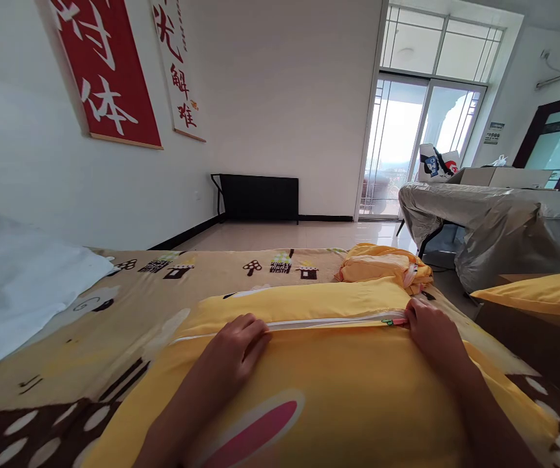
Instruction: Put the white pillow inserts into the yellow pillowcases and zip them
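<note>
A yellow pillowcase (pixel 353 383) with a pink and white shape lies on the patterned bedding, filling the lower middle of the head view. A white zipper line (pixel 329 321) runs across it, with a small pink and green piece near its right end. My left hand (pixel 243 341) has its fingers closed on the fabric at the zipper line's left part. At the right end of the zipper, my right hand (pixel 429 328) pinches the edge beside the pink piece. Its fingertips are partly hidden.
Bunched yellow cloth (pixel 382 266) lies beyond the pillowcase. White fabric (pixel 26 279) covers the left of the bedding (pixel 148 312). Another yellow pillow (pixel 543 292) rests at the right on a brown surface. A plastic-covered table (pixel 494 208) holds boxes behind.
</note>
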Tool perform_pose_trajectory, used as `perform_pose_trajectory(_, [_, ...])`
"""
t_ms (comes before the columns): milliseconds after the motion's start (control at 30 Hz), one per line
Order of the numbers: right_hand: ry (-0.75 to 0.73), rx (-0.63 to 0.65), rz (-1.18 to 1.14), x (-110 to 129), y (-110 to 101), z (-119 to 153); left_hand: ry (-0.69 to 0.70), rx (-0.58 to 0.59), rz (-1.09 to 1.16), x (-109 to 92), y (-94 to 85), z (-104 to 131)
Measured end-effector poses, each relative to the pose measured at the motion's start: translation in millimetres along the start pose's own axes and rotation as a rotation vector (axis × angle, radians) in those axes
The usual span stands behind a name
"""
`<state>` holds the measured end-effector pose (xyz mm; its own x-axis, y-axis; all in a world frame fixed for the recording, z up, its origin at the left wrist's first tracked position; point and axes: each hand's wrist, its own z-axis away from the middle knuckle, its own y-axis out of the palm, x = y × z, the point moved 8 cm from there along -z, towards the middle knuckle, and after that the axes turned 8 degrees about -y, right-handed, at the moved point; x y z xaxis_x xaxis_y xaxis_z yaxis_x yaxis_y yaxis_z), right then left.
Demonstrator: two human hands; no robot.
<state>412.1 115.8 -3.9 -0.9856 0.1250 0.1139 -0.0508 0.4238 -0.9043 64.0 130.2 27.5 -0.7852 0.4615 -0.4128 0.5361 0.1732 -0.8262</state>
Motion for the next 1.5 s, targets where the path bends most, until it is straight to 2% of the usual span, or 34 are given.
perform_pose_trajectory(300, [-0.022, -0.259, -0.288, -6.0, -8.9, -7.1, 0.049, -0.212, 0.037, 0.7, -15.8, 3.3])
perform_pose_trajectory(500, [-0.044, -0.248, -0.312, -5.3, -8.0, -8.8, 0.001, -0.098, 0.012, 6.0, -8.1, 0.4])
perform_pose_trajectory(733, [-0.050, -0.245, -0.323, -7.7, -1.1, -10.3, -0.094, -0.211, -0.060, 19.6, -21.6, -1.5])
perform_pose_trajectory(900, [-0.061, -0.259, -0.325, -7.8, 0.3, -10.4, -0.185, -0.129, -0.087, 34.5, -14.8, -4.9])
perform_pose_trajectory(1067, [-0.063, -0.264, -0.325, -7.5, 0.0, -10.8, -0.245, -0.166, -0.038, 37.5, -21.4, -1.6])
perform_pose_trajectory(1233, [-0.075, -0.260, -0.323, -7.6, 1.4, -10.8, -0.426, -0.034, -0.079, 48.2, -17.2, 2.1])
perform_pose_trajectory(1367, [-0.086, -0.245, -0.309, -6.2, 3.5, -11.0, -0.434, 0.066, -0.124, 49.8, -11.6, 2.3])
perform_pose_trajectory(1500, [-0.078, -0.231, -0.296, -5.2, 4.9, -11.4, -0.457, 0.065, -0.176, 51.7, -10.4, 3.0])
